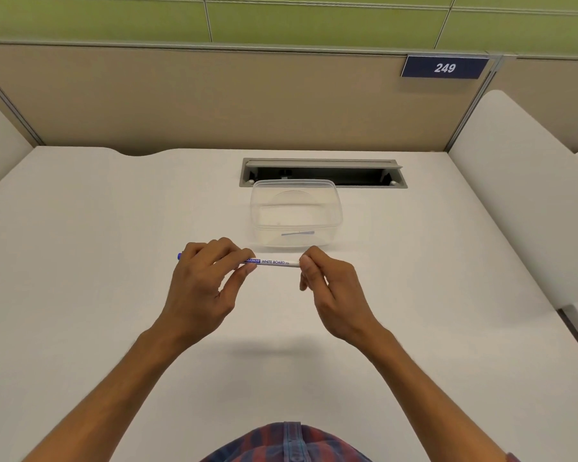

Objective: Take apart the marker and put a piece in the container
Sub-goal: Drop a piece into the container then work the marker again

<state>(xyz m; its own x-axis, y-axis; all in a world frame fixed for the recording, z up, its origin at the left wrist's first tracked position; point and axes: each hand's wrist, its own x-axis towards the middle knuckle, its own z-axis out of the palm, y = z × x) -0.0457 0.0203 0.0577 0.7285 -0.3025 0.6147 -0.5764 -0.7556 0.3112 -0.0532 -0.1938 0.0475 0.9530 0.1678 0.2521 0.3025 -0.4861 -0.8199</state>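
Gripping whiteboard marker at both ends, left hand and right hand fingers curled round it; not yet apart; next, probably pulling blue cap off.

We see a white marker printed with blue lettering and tipped blue at its left end, held above a plain white bench. The container is clear and colourless, with a pale blue strip showing through it. Behind, we note beige partition panels under green ones, a navy sign with white numerals, and a red-and-blue checked shirt.
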